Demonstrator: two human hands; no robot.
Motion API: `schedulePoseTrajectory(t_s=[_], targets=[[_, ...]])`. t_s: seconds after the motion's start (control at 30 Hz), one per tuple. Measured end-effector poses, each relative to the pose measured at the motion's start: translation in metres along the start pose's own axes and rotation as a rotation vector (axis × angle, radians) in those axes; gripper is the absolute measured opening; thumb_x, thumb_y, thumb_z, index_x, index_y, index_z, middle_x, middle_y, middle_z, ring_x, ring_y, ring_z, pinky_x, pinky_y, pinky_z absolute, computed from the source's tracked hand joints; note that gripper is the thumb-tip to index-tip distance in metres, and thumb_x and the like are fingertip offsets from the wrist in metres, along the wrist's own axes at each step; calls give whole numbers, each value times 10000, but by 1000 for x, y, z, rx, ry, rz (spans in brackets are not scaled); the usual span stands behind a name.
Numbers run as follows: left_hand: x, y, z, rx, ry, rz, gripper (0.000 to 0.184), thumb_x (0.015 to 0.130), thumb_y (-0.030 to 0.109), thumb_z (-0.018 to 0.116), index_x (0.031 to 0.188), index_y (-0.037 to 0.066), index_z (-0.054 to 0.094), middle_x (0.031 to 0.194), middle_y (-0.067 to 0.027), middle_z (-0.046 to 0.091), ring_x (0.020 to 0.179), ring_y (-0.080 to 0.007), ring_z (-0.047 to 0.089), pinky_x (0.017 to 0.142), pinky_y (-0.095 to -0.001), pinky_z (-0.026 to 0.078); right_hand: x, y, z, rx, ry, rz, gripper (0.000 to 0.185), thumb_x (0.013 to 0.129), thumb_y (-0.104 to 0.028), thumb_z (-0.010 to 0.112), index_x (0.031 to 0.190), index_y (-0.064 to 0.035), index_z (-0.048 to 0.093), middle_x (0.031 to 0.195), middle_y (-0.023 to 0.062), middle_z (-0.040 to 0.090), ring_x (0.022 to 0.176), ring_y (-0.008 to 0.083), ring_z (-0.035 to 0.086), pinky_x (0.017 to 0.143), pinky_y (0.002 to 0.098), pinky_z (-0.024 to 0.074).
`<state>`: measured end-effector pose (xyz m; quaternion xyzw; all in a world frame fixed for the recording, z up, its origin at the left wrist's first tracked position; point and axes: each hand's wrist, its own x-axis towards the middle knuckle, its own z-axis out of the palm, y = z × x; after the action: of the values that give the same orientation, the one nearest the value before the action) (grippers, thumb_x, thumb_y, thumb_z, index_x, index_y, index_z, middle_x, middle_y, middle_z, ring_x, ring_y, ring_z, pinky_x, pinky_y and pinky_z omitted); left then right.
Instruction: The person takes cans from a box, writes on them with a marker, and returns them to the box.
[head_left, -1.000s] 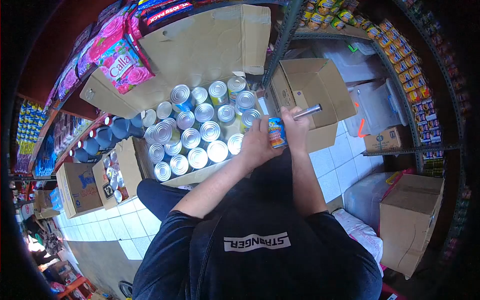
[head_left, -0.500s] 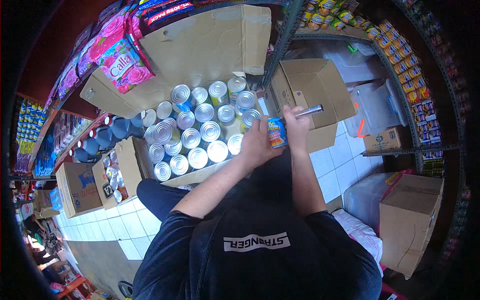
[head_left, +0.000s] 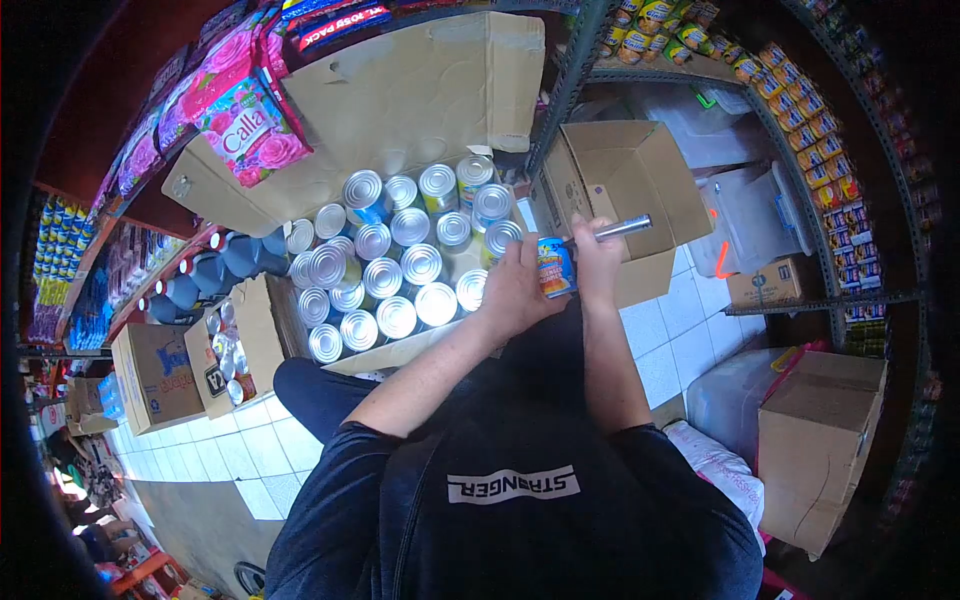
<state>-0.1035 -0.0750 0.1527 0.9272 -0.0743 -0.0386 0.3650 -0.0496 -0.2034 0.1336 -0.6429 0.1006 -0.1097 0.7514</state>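
One blue can [head_left: 556,268], clasped by my left hand [head_left: 512,290]; one silver pen [head_left: 626,227], pinched in my right hand [head_left: 597,258], slanting outward, inner end beside the can.

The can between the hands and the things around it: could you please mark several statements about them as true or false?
1. The left hand grips the blue-labelled can. True.
2. The right hand is empty. False: the right hand holds a pen-like tool.
3. Silver-topped cans stand to the left of the hands. True.
4. The Calla pack is plain green. False: the Calla pack has pink flowers.
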Motion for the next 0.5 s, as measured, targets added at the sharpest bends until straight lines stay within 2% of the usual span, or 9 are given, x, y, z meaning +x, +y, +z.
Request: schedulePoseTrajectory(t_s=[0.1,0.2,0.3,0.37,0.47,0.5], targets=[[-1,-2,4,8,29,25,980,581,364,795,1295,-41,260,1140,-240,438,994,-394,540,814,-437,478,2,8,-3,-140,-48,-105,320,826,-105,636,599,-88,411,566,-54,403,549,26,356,473,227,308],[-1,-4,5,-8,18,16,977,582,365,795,1294,-41,263,1137,-243,437,990,-398,540,807,-442,480,4,10,-2,-84,-53,-125,319,825,-108,639,601,-91,412,569,-48,419,546,26,371,480,224,318],[-1,-4,4,-40,23,10,965,582,363,798,1293,-22,272,1137,-245,435,986,-401,540,806,-443,478,2,9,-2,-36,-75,-88,314,825,-103,637,605,-103,413,572,-41,447,538,31,398,481,222,335],[-2,-8,8,-85,40,34,961,579,367,802,1293,-5,278,1136,-243,433,978,-397,543,818,-437,471,0,5,-2,52,-61,10,285,829,-121,636,638,-113,424,579,-31,456,520,45,413,474,227,352],[-2,-14,7,-178,128,169,828,673,371,768,1271,32,307,1099,-185,462,944,-316,563,819,-373,468,3,3,-5,315,28,158,246,832,-171,639,695,-125,440,591,-9,474,500,81,456,479,247,410],[0,-16,8,-489,37,17,739,711,364,745,1237,44,336,1063,-155,478,924,-270,560,812,-348,462,4,4,-6,424,67,212,236,832,-192,640,715,-128,445,595,0,481,495,95,474,483,256,435]])
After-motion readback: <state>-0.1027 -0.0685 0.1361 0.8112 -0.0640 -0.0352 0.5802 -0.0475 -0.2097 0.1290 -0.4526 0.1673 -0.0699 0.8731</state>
